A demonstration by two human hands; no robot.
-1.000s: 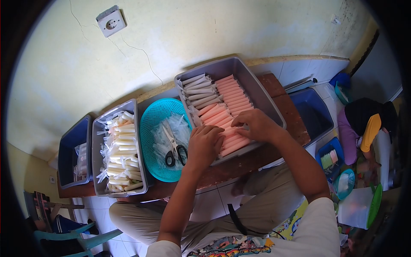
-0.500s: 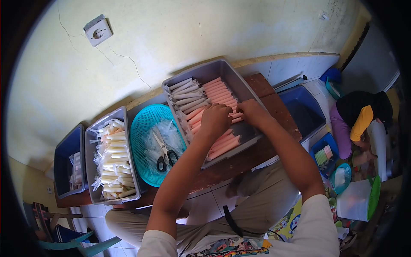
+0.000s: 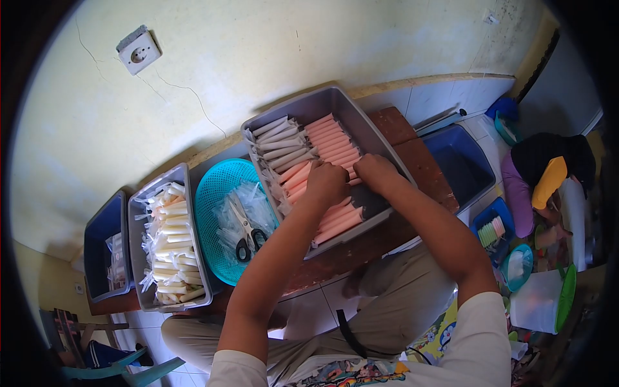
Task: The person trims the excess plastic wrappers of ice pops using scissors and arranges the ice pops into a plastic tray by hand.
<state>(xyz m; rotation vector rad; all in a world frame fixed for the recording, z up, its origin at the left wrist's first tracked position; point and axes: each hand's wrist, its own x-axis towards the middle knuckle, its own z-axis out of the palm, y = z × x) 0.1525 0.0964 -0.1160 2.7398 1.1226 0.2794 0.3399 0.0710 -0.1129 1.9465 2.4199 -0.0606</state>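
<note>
A grey tub [image 3: 391, 143] holds rows of slim plastic tubes: pink-filled tubes [image 3: 330, 135] and pale greyish tubes [image 3: 278, 140]. My left hand [image 3: 327, 180] is closed over the pink rows in the middle of the tub. Close to its right, my right hand [image 3: 375, 173] is closed too, fingers curled down. Pink tube ends show in the small gap between my hands, and both seem to grip a pink-filled tube there. My fingertips are mostly hidden behind my knuckles. More pink tubes lie below my hands at the tub's near side.
Left of the tub stand a turquoise basket [image 3: 205, 193] with scissors [image 3: 245, 231] on clear plastic bags, a grey bin of cream-coloured tubes [image 3: 173, 242] and a dark blue bin [image 3: 97, 226]. On the right are a blue tub [image 3: 461, 161] and a person [image 3: 548, 171] at floor level.
My right hand has drawn in and down slightly, its fingers curling tighter. My left hand's fingers have also closed more over the pink tubes. The camera view has shifted a little.
</note>
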